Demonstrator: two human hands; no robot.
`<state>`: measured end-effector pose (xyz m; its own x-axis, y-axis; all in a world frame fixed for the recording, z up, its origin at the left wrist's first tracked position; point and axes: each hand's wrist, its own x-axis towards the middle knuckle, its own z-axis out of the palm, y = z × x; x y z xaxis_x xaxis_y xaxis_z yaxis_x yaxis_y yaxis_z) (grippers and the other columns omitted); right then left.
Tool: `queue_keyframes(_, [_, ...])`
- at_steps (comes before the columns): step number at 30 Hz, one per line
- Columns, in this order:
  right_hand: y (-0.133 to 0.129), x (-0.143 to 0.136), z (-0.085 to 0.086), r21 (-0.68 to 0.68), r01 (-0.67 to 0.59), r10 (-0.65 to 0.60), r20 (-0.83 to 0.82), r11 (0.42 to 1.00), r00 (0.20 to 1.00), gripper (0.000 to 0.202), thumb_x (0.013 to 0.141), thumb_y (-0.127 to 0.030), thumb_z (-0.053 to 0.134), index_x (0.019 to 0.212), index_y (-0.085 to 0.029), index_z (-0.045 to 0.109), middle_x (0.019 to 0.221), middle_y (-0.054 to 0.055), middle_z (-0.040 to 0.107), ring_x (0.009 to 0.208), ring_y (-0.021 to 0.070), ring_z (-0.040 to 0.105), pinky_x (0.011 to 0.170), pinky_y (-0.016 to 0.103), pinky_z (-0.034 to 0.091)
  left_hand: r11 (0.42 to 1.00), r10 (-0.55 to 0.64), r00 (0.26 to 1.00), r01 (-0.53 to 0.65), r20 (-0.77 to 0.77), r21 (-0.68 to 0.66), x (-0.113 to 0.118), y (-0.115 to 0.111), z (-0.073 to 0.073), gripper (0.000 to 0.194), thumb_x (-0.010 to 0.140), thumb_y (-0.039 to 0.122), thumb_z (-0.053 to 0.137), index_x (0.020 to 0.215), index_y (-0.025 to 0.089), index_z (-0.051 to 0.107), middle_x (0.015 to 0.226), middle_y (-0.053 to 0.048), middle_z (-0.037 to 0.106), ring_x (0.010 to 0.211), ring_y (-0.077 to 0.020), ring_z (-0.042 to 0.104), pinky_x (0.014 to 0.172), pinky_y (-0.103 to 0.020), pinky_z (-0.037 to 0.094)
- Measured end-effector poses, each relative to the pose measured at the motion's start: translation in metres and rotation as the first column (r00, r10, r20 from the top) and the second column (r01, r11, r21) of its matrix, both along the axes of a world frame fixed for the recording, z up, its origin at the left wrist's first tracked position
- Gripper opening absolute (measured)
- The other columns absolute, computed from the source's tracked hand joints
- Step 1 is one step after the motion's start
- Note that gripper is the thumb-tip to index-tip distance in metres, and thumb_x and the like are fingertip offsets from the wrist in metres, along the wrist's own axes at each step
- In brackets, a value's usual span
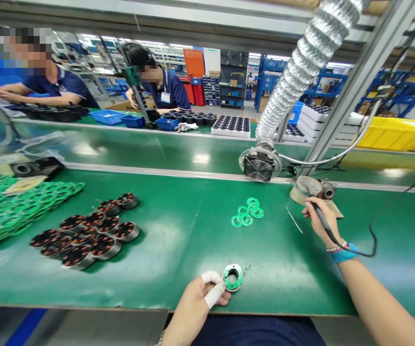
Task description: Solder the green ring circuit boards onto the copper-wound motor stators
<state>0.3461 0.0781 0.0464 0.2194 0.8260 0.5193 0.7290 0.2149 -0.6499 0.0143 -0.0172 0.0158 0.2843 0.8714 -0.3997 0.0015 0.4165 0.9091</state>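
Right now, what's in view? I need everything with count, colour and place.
Bench: one, green, foreground
Wound rings: about eleven, copper and grey, bench left
Board panels: stack, count unclear, green, far left
Loose ring boards: about six, green, bench middle
Ring part: one, green face, left hand
Pen-shaped tool: one, black, right hand
Wire strand: one, silver, near right hand
Duct: one, silver, above fan
Fan: one, black, bench's back edge
Yellow bin: one, back right
Co-workers: two, navy shirts, back left
Left hand: one, white finger covers, front middle
Right hand: one, blue wristband, right
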Motion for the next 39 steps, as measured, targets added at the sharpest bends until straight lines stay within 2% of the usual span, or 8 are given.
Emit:
queue_keyframes(3, [-0.033,-0.056,-0.005,-0.119,-0.269,0.270,-0.003,0.956,0.963,0.017,0.086,-0.032,0.052,0.095,-0.019,0.058,0.082,0.004,0.067,0.072,0.0162,0.064,0.069,0.028,0.053,0.999,-0.002,1.000,0.002,-0.001,0.034,0.001,0.000,0.002,0.023,0.076,0.034,0.061,0.070,0.014,0.054,0.070,-0.006,0.067,0.067,-0.0162,0.063,0.070,-0.029,0.049])
queue_keyframes(5, [-0.057,-0.095,-0.009,-0.212,-0.530,0.543,0.003,0.821,0.840,0.025,0.082,-0.028,0.058,0.106,-0.020,0.055,0.094,0.006,0.065,0.082,0.0168,0.064,0.073,0.027,0.052,0.999,0.008,1.000,-0.007,-0.002,0.043,0.001,0.002,0.003,0.021,0.076,0.033,0.061,0.070,0.014,0.054,0.070,-0.005,0.067,0.067,-0.0158,0.063,0.070,-0.029,0.049])
queue_keyframes(7, [-0.074,-0.124,-0.013,-0.222,-0.648,0.656,-0.048,0.729,0.754,0.041,0.077,-0.028,0.065,0.114,-0.020,0.050,0.100,0.007,0.065,0.086,0.0177,0.064,0.076,0.028,0.053,0.999,0.014,1.000,-0.014,-0.004,0.048,0.001,0.004,0.004,0.019,0.077,0.032,0.060,0.071,0.014,0.054,0.069,-0.005,0.066,0.066,-0.0154,0.062,0.069,-0.028,0.049])
queue_keyframes(14, [-0.073,-0.144,-0.026,-0.168,-0.665,0.669,-0.040,0.728,0.743,0.033,0.079,-0.024,0.062,0.110,-0.019,0.052,0.091,0.007,0.065,0.079,0.0177,0.063,0.071,0.028,0.052,0.998,0.048,0.998,-0.049,0.031,0.037,0.004,0.010,0.002,0.020,0.074,0.032,0.063,0.070,0.014,0.055,0.065,-0.004,0.066,0.065,-0.0150,0.062,0.068,-0.027,0.049])
queue_keyframes(22, [-0.061,-0.141,-0.022,-0.240,-0.756,0.782,0.022,0.608,0.622,0.025,0.083,-0.024,0.059,0.105,-0.018,0.052,0.086,0.005,0.059,0.072,0.0146,0.055,0.066,0.026,0.048,0.999,0.034,0.988,-0.038,0.151,0.021,-0.002,0.007,0.000,0.020,0.069,0.026,0.069,0.078,0.014,0.056,0.073,-0.004,0.066,0.072,-0.0153,0.063,0.075,-0.028,0.048])
queue_keyframes(28, [-0.059,-0.138,-0.022,-0.275,-0.768,0.803,0.026,0.578,0.595,0.027,0.083,-0.023,0.058,0.109,-0.018,0.050,0.091,0.006,0.057,0.078,0.0156,0.054,0.071,0.027,0.047,0.992,0.019,0.998,-0.012,-0.054,0.129,-0.007,0.006,0.002,0.012,0.073,0.025,0.063,0.076,0.014,0.059,0.069,-0.003,0.063,0.067,-0.0141,0.059,0.067,-0.024,0.046])
queue_keyframes(35, [-0.059,-0.137,-0.025,-0.293,-0.779,0.819,0.025,0.555,0.574,0.026,0.085,-0.025,0.055,0.110,-0.019,0.050,0.092,0.006,0.057,0.079,0.0155,0.053,0.071,0.027,0.046,0.981,-0.032,0.992,0.054,-0.119,0.185,-0.004,0.004,0.002,0.012,0.076,0.025,0.057,0.077,0.014,0.059,0.074,-0.005,0.063,0.070,-0.0148,0.060,0.069,-0.025,0.048])
queue_keyframes(39, [-0.058,-0.138,-0.025,-0.299,-0.774,0.815,0.024,0.559,0.579,0.027,0.084,-0.024,0.056,0.110,-0.019,0.049,0.092,0.006,0.057,0.078,0.0154,0.053,0.071,0.026,0.045,0.995,-0.065,0.993,0.071,-0.099,0.067,-0.003,0.008,0.000,0.016,0.080,0.027,0.049,0.072,0.013,0.054,0.067,-0.003,0.060,0.058,-0.0130,0.059,0.060,-0.027,0.051])
